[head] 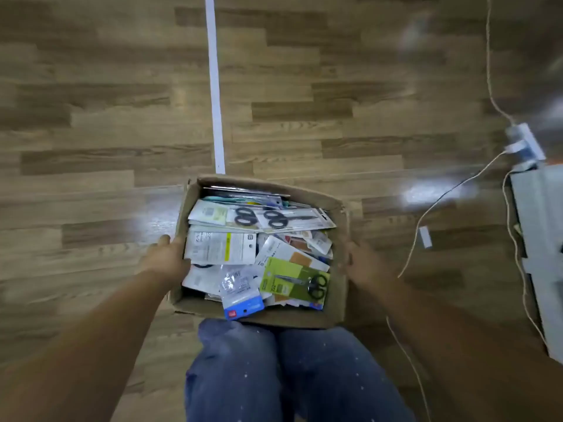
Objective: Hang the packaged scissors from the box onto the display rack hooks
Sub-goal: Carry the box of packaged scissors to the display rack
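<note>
Looking down, we hold an open cardboard box [338, 300] above the wood-plank floor [91, 117], our left hand [166, 258] gripping its left wall and our right hand [367, 266] gripping its right wall. The box is heaped with packaged scissors [292, 219], a green-carded pair [297, 281] on top near our jeans [243, 367]. White tape [214, 86] runs ahead; cords [432, 208] trail at right.

The grey unit [540, 239] is cut off at right, perhaps a rack.

Prob. shop/stockroom: box [335, 312] w/ carded retail scissor packs [294, 283], plank floor [91, 117].
</note>
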